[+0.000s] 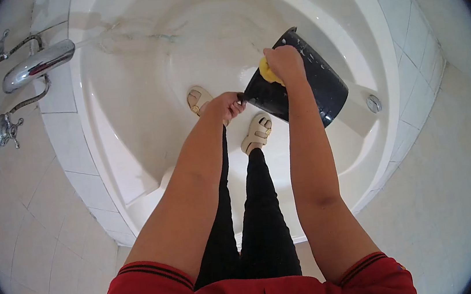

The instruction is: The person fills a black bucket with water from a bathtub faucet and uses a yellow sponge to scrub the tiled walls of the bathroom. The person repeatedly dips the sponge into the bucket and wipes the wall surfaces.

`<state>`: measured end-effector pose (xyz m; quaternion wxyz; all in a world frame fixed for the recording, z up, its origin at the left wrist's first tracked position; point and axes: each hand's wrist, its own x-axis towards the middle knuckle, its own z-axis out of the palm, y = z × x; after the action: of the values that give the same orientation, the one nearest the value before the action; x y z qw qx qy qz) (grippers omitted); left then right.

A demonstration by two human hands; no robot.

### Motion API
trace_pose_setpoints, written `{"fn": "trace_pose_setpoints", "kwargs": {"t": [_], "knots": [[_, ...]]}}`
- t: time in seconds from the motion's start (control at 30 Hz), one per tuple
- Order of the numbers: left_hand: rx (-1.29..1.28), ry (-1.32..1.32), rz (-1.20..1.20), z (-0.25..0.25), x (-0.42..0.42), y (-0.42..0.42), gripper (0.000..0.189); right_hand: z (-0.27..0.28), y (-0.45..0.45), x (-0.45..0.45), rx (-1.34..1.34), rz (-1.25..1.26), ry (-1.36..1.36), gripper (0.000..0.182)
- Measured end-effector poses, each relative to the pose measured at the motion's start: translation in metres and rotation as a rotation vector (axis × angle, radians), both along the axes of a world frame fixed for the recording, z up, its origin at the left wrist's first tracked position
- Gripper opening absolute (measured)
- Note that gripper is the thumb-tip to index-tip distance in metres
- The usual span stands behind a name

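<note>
A black bucket (321,78) is tilted on its side above the floor of a white bathtub (207,50). My left hand (229,105) grips the bucket at its rim or a lug there; the fingers partly hide which. My right hand (287,62) presses a yellow sponge or cloth (268,71) against the outer wall of the bucket. Flecks of white foam and wet shine show on the black surface. The inside of the bucket is turned away from view.
A chrome spout (39,67) runs water into the tub from the left, between two cross-handle taps (5,129). My feet stand in the tub in beige sandals (256,133). A round chrome fitting (373,104) sits on the right ledge. White tiles (71,135) border the tub.
</note>
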<state>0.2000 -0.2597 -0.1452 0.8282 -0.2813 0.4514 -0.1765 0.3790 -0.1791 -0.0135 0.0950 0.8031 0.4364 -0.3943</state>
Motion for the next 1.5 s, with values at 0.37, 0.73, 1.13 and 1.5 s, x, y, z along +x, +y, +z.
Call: {"fn": "trace_pose_setpoints", "kwargs": {"t": [0.37, 0.73, 1.13, 1.5], "knots": [[0.408, 0.24, 0.096, 0.068, -0.073, -0.02, 0.02, 0.082, -0.001, -0.03, 0.064, -0.042, 0.18, 0.046], [0.743, 0.473, 0.676, 0.172, -0.187, 0.032, 0.042, 0.148, 0.105, -0.07, -0.107, -0.025, 0.618, 0.031], [0.859, 0.832, 0.971, 0.223, -0.194, 0.059, 0.041, 0.126, 0.195, -0.14, 0.21, 0.571, 0.212, 0.049], [0.651, 0.998, 1.046, 0.206, -0.158, 0.064, 0.04, 0.096, 0.227, -0.143, 0.086, 0.761, 0.132, 0.048]]}}
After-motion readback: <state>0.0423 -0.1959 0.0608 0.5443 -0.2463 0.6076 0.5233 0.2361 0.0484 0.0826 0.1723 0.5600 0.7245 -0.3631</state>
